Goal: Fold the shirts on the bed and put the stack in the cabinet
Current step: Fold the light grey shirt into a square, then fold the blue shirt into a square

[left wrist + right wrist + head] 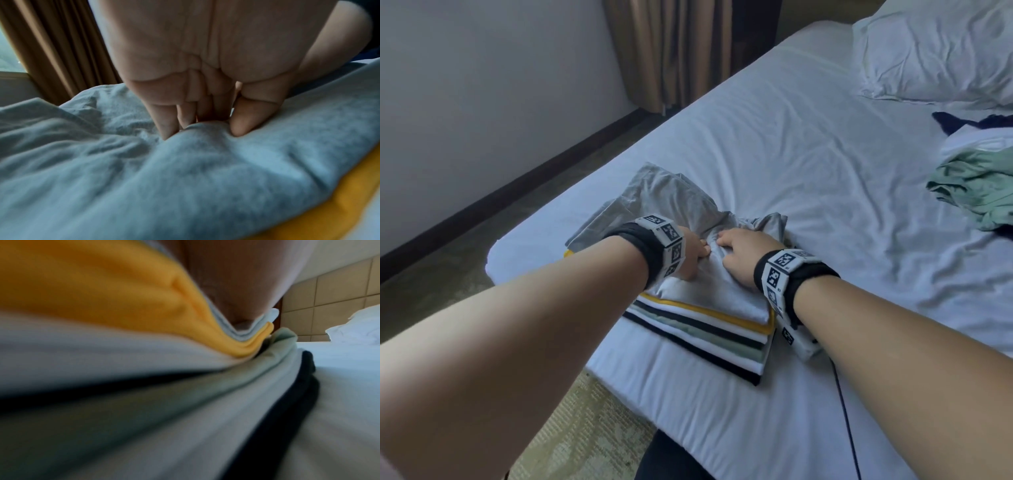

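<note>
While the stack (709,329) of folded shirts sits near the bed's (808,164) close edge, the grey shirt (671,202) lies on top of it, flat at the near end and rumpled at the far end. At the middle of that shirt, the left hand (693,255) has its grip pinched on a raised ridge of grey cloth, thumb on one side and fingers (170,120) on the other; the right hand (743,257), just beside it, has fingers curled into the same fabric, though the right wrist view is too blocked by the stack to confirm the hold. To fold well, the person would likely draw the far half back evenly toward the stack's near edge, keeping both hands level so the yellow shirt (722,313) beneath stays square. Beyond the stack, to its right, unfolded shirts (976,185) wait; no cabinet is in view.
</note>
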Demonstrator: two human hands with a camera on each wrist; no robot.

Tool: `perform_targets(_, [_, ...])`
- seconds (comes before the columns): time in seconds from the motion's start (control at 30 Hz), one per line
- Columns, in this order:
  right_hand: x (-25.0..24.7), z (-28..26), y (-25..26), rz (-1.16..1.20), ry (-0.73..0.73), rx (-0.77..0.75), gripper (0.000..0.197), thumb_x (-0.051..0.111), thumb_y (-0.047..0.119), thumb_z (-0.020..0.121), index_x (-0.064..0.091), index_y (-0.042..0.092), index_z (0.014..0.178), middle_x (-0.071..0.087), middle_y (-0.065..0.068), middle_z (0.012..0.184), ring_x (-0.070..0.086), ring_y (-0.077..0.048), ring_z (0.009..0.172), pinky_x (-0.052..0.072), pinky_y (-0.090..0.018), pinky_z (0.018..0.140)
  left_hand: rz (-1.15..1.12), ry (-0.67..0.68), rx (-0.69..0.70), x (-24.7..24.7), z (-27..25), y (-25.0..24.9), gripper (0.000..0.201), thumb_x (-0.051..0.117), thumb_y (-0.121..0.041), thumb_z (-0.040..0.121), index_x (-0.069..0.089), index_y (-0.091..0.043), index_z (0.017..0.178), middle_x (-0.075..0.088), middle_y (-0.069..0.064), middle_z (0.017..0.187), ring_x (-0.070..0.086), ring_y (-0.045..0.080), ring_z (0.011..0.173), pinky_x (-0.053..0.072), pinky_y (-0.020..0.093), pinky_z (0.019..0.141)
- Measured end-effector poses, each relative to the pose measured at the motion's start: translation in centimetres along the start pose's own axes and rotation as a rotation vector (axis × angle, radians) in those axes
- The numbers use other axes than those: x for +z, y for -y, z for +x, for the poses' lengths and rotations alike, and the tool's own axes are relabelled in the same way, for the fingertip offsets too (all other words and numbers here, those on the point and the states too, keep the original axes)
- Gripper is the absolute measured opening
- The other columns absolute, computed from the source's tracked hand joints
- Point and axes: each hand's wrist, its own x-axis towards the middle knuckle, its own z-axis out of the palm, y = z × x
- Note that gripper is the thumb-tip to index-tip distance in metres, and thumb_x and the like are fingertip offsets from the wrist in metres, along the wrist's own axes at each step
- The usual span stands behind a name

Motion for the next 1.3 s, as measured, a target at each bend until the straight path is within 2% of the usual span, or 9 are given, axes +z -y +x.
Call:
perform_targets(0.07, [-0.3, -0.2, 0.3, -0.010, 0.044, -0.026, 0.045, 0.041, 0.020, 0.100, 0.052, 0.016, 0.144, 0.046, -0.004, 0.153, 0.040, -0.025, 0.139, 0.030, -0.035, 0.117, 0.031, 0.007, -0.034, -0.4, -0.1, -0.4, 0.064, 0.046, -0.028, 0.103, 0.024, -0.018, 0.162, 0.039, 0.006, 0.158, 0.045, 0.027, 0.139, 0.041, 0.032, 0.099])
perform_targets(0.2, [-0.5, -5.1, 0.0, 0.032, 0.041, -0.093, 0.060, 0.045, 0.019, 0.100, 0.032, 0.021, 0.158, 0.019, 0.003, 0.168, 0.009, -0.019, 0.155, 0.010, -0.034, 0.123, -0.022, -0.041, -0.113, 0.0, -1.7, -1.5, 0.068, 0.049, -0.028, 0.102, 0.021, -0.013, 0.162, 0.024, 0.007, 0.167, 0.030, 0.028, 0.151, 0.029, 0.043, 0.121])
perform_targets(0.43, [-3.9, -19.0, -10.9, 0.103, -0.080, 0.274, 0.071, 0.059, 0.037, 0.095, 0.028, 0.029, 0.158, 0.034, 0.000, 0.162, 0.040, -0.022, 0.143, 0.035, -0.032, 0.112, -0.229, -0.295, -0.246, -3.6, -5.1, -7.0, 0.057, 0.052, -0.036, 0.087, 0.048, -0.023, 0.142, 0.050, 0.009, 0.145, 0.049, 0.034, 0.131, 0.045, 0.048, 0.107])
perform_targets(0.57, [-4.6, -25.8, -20.8, 0.130, -0.007, 0.564, 0.092, 0.072, 0.051, 0.082, 0.022, 0.038, 0.159, 0.026, 0.003, 0.165, 0.037, -0.027, 0.145, 0.040, -0.039, 0.112, -0.337, -0.468, -0.006, -8.5, -6.1, -14.8, 0.058, 0.054, -0.031, 0.088, 0.043, -0.028, 0.145, 0.045, 0.003, 0.150, 0.043, 0.029, 0.139, 0.042, 0.041, 0.109])
perform_targets(0.63, [-3.0, -27.9, -23.8, 0.128, 0.080, 0.632, 0.105, 0.074, 0.062, 0.070, 0.015, 0.049, 0.157, 0.013, 0.004, 0.169, 0.032, -0.030, 0.148, 0.037, -0.044, 0.115, -0.419, -0.437, 0.096, -10.3, -5.5, -19.2, 0.071, 0.059, -0.036, 0.092, 0.032, -0.031, 0.158, 0.039, 0.003, 0.157, 0.042, 0.026, 0.141, 0.041, 0.038, 0.110])
perform_targets(0.8, [1.1, -27.4, -26.6, 0.105, 0.158, 0.667, 0.107, 0.070, 0.070, 0.074, 0.002, 0.056, 0.155, -0.009, 0.007, 0.169, -0.006, -0.044, 0.152, 0.014, -0.058, 0.123, -0.522, -0.297, 0.223, -12.2, -1.3, -26.8, 0.094, 0.075, -0.048, 0.087, 0.020, -0.034, 0.162, 0.038, 0.006, 0.159, 0.048, 0.027, 0.138, 0.043, 0.040, 0.110])
perform_targets(0.93, [-0.2, -26.6, -27.7, 0.060, 0.213, 0.580, 0.105, 0.074, 0.068, 0.074, 0.015, 0.045, 0.158, 0.010, -0.002, 0.168, 0.024, -0.039, 0.150, 0.030, -0.052, 0.119, -0.480, -0.278, 0.238, -13.5, 2.9, -30.4, 0.105, 0.082, -0.048, 0.081, 0.020, -0.026, 0.163, 0.029, 0.007, 0.164, 0.033, 0.026, 0.149, 0.032, 0.038, 0.118])
perform_targets(1.13, [0.0, -26.4, -29.5, 0.072, 0.281, 0.537, 0.111, 0.070, 0.074, 0.073, 0.008, 0.043, 0.160, 0.006, 0.000, 0.169, 0.023, -0.032, 0.151, 0.031, -0.047, 0.119, -0.303, -0.196, 0.170, -17.4, 8.4, -33.4, 0.129, 0.088, -0.061, 0.065, 0.008, -0.037, 0.163, 0.005, 0.008, 0.171, 0.014, 0.040, 0.155, 0.025, 0.060, 0.121])
perform_targets(1.3, [-0.9, -25.1, -29.6, 0.021, 0.258, 0.455, 0.099, 0.077, 0.061, 0.077, 0.031, 0.025, 0.157, 0.041, -0.005, 0.157, 0.046, -0.030, 0.139, 0.041, -0.043, 0.112, -0.050, -0.108, 0.144, -17.8, 10.1, -35.1, 0.141, 0.087, -0.076, 0.049, 0.009, -0.041, 0.161, 0.025, 0.009, 0.162, 0.037, 0.037, 0.146, 0.041, 0.056, 0.112])
